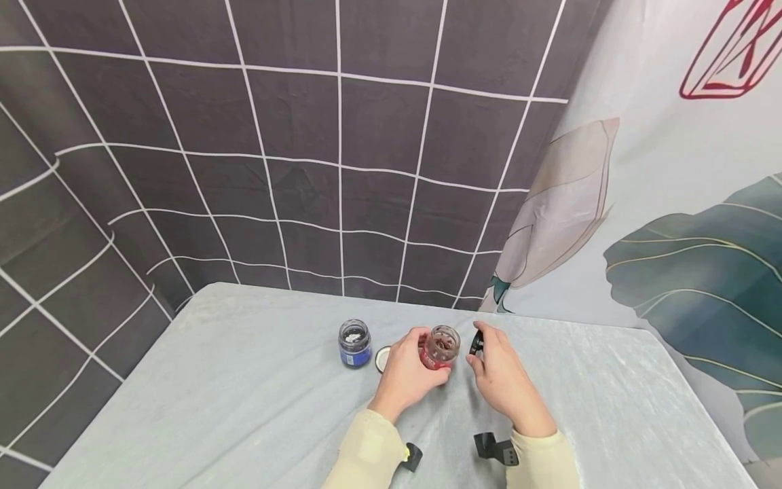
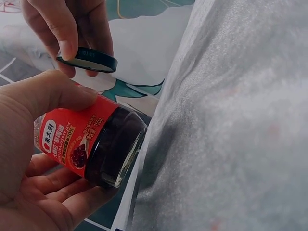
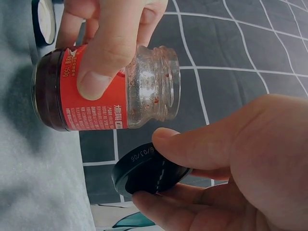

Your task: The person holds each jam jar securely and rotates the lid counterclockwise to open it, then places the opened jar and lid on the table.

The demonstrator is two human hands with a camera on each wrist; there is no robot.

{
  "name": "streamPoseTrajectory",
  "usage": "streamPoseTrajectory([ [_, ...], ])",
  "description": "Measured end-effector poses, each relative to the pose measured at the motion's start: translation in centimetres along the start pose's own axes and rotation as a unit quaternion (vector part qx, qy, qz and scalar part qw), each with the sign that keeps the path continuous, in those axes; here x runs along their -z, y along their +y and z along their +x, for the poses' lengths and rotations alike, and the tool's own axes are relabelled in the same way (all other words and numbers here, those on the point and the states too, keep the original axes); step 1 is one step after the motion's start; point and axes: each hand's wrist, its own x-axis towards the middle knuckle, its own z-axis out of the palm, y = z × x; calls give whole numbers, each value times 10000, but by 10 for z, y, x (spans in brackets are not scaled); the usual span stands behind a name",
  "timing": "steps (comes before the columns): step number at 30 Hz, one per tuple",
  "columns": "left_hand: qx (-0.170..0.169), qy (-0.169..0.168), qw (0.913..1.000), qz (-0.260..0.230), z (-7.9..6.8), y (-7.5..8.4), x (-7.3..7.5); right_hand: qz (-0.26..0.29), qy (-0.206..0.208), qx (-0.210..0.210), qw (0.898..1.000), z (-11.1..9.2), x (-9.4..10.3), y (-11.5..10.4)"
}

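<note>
My left hand grips a glass jar of strawberry jam with a red label. The jar has no lid on, and dark jam fills its lower part in the left wrist view, where the jar shows its label. Just to the right of it, my right hand pinches a black jar lid by its rim, apart from the jar's mouth. A second open jar, with a blue label and dark contents, stands to the left. Beside it lies another lid, pale inside up, partly hidden by my left hand.
A table under a pale grey-blue cloth bears everything. Behind it hangs a dark curtain with a white grid; at the right is a pale curtain with leaf prints. Black camera mounts sit at both wrists.
</note>
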Motion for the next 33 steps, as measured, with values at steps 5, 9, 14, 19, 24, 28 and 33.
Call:
streamPoseTrajectory([
  [5,-46,8,10000,-31,0,1,0,-23,8,16,10000,1,0,1],
  [9,-111,11,9999,-3,0,0,0,-24,-23,13,10000,0,-1,1],
  [14,-148,19,9999,8,0,0,0,-11,-57,42,10000,0,-1,1],
  [19,-159,16,9999,19,-1,0,0,17,-63,34,10000,1,-1,2],
  [24,-167,7,9999,13,-1,1,0,17,-90,5,10000,1,-2,2],
  [28,-194,11,9998,14,-1,0,-1,-1,-164,-43,9999,1,-3,3],
  [33,-191,17,9998,-13,-1,0,-2,-35,-230,-54,9997,2,-3,3],
])
